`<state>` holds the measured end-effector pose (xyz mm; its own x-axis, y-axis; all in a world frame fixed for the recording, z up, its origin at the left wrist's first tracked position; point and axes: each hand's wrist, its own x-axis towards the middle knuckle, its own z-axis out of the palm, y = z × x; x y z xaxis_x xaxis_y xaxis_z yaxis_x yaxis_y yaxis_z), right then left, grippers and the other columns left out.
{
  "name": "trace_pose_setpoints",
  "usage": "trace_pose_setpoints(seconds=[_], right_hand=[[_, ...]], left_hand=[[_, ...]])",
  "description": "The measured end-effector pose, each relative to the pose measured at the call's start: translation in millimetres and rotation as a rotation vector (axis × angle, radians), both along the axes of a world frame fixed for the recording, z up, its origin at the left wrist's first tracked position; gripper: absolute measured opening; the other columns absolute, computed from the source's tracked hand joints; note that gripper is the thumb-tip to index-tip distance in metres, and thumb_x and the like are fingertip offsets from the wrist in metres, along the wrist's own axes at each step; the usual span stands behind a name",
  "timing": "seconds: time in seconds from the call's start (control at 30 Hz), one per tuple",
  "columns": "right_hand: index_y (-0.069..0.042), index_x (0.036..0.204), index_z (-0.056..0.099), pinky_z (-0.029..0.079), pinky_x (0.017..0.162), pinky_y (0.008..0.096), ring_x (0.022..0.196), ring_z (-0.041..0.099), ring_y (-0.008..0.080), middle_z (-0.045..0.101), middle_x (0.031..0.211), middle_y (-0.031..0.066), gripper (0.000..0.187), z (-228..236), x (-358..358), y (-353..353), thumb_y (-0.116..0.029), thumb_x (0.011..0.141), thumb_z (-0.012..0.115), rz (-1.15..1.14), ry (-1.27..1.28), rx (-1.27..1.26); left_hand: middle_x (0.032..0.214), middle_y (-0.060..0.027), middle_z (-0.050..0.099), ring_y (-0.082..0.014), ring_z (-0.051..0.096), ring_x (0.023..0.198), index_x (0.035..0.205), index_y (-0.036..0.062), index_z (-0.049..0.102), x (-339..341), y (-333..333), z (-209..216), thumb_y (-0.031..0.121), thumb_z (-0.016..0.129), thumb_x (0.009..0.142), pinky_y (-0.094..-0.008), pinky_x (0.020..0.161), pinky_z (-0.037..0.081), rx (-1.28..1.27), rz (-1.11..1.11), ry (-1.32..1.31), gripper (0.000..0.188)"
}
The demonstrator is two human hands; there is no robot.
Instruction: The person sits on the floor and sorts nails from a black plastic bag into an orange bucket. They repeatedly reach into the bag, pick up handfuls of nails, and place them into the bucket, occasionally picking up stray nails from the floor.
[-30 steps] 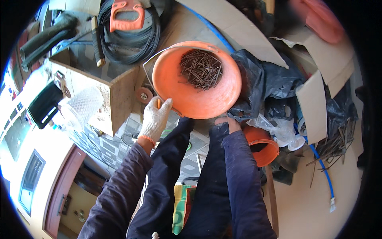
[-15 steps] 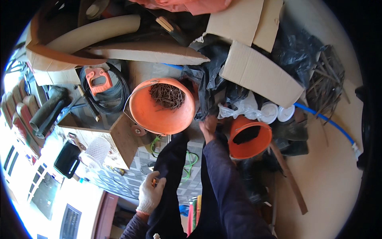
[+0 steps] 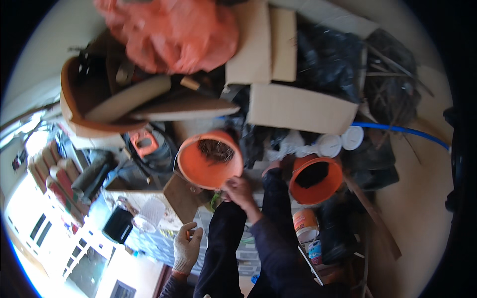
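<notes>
My right hand (image 3: pixel 240 193), bare, is at the lower right rim of an orange bucket (image 3: pixel 208 169); its fingers look closed on the edge there, though motion blurs them. Rusty nails (image 3: pixel 215 150) lie heaped inside that bucket, which is tilted so its mouth faces me. My left hand (image 3: pixel 187 251) wears a white knitted glove and stays low, beside my leg. A small orange bit shows between its curled fingers, too small to name. A second orange bucket (image 3: pixel 299 192), with dark contents (image 3: pixel 311 176), stands to the right.
Cardboard pieces (image 3: pixel 303 107), a red plastic bag (image 3: pixel 174 35) and black plastic (image 3: pixel 328 59) lie beyond the buckets. An orange-handled saw (image 3: pixel 142 144) rests on coiled black hose at left, above a wooden box (image 3: pixel 181 198). White lids (image 3: pixel 329 146) and a paint tub (image 3: pixel 305 223) are at right.
My right hand has moved left from the black plastic between the buckets to the nail bucket's rim. The view has shifted, showing more of the red bag and the tub. My left hand remains low.
</notes>
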<state>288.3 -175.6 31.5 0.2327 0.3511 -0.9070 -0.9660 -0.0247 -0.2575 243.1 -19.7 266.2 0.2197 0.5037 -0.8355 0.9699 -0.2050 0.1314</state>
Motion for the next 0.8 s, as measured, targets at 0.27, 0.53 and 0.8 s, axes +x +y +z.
trace_pose_setpoints(seconds=[0.27,0.53,0.8], right_hand=[[-0.002,0.106,0.067,0.056,0.065,0.0334,0.072,0.071,0.0164,0.071,0.082,0.0064,0.034,99.3,154.7,-60.9,-0.035,0.106,0.064,-0.087,-0.764,-0.205],[0.001,0.120,0.052,0.055,0.088,0.0535,0.096,0.068,0.0480,0.070,0.103,0.0237,0.042,63.0,394.3,-187.1,-0.023,0.095,0.074,0.203,-1.080,-1.223],[-0.009,0.129,0.058,0.046,0.073,0.0498,0.077,0.070,0.0319,0.068,0.087,0.0108,0.036,49.4,335.3,-128.5,-0.010,0.094,0.061,0.509,-1.249,-0.986]], left_hand=[[0.093,-0.0110,0.073,-0.0226,0.070,0.082,0.110,0.0003,0.071,204.7,-44.6,-12.9,0.012,0.070,0.096,-0.0351,0.076,0.055,-0.126,-0.433,-0.480,0.018],[0.120,-0.0312,0.069,-0.0440,0.068,0.115,0.131,-0.0059,0.059,433.3,-181.6,-127.7,0.056,0.081,0.082,-0.0445,0.098,0.053,0.137,-0.542,-0.630,0.082],[0.085,-0.0167,0.071,-0.0301,0.069,0.082,0.105,-0.0015,0.069,458.9,-160.4,-130.2,0.028,0.071,0.094,-0.0428,0.076,0.053,-0.037,-0.316,-0.509,0.032]])
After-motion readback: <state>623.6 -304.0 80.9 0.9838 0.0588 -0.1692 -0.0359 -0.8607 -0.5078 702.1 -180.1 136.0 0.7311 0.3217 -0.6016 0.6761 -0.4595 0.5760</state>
